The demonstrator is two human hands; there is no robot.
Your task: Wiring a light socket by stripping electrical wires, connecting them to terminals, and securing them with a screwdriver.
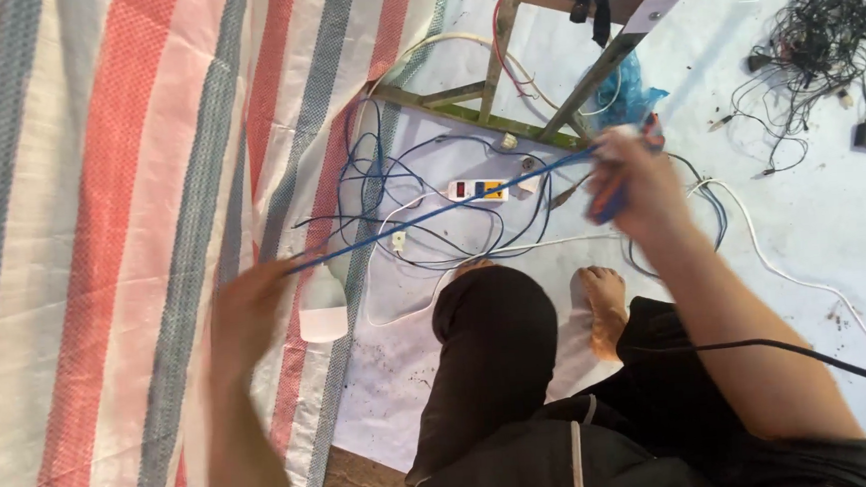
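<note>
The blue wire (441, 210) is stretched taut between both hands above the white floor sheet (822, 220), running from the left hand (247, 315) near the sheet's left edge, where the striped tarpaulin (102, 244) overlaps it, up to the right hand (635, 186) nearer the far edge. The left hand's fingers are closed around the wire's lower end. The right hand's fingers are curled shut on the upper end, together with what looks like a tool with a blue and red grip; motion blur prevents confirming which.

Handling judgement: the wire appears thin, light and flexible, holding a straight line only under tension. Its insulation is probably smooth, so it could slip through a loose pinch. A hold close to each end, as shown, keeps it controlled; the middle would sag if released.

Beneath the span lie a white power strip (477, 190), a tangle of loose blue and white wires (399, 175) and a white bulb (323, 305). A bare foot (605, 308) rests on the sheet.

Obscured: both hands are blurred, so individual finger placement is unclear. The metal frame (532, 57) is cut off at the top edge. The black cable heap (830, 19) in the far right corner is too tangled to itemise. A black cable (810, 354) leaves the picture at the right.
</note>
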